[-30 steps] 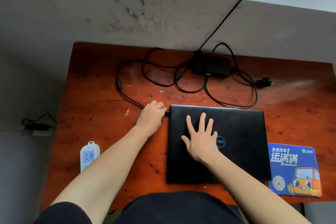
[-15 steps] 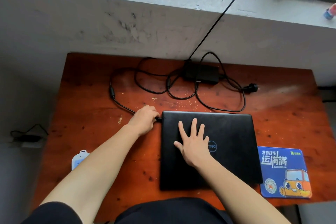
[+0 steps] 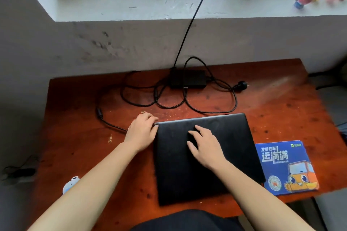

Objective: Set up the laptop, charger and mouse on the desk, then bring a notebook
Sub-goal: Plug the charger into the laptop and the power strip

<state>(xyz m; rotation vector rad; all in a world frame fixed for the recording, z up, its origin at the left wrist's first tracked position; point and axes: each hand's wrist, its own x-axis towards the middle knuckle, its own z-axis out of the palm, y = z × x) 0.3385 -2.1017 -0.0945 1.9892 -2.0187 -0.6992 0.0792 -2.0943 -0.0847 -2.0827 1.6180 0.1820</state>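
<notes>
On the red-brown desk [image 3: 281, 118] a closed black laptop [image 3: 221, 172] is lying flat; the right hand [image 3: 204, 146] is resting open on its lid, fingers spread. At its far left corner the left hand [image 3: 141, 131] is curling around the charger cable [image 3: 110, 125] (the plug itself is hidden). Behind, the charger brick [image 3: 187, 80] is sitting among loops, and a blue mouse pad [image 3: 285, 167] is lying just right of the laptop.

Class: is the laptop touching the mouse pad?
Apart. The head view shows a strip of bare desk between the laptop and the mouse pad.
</notes>
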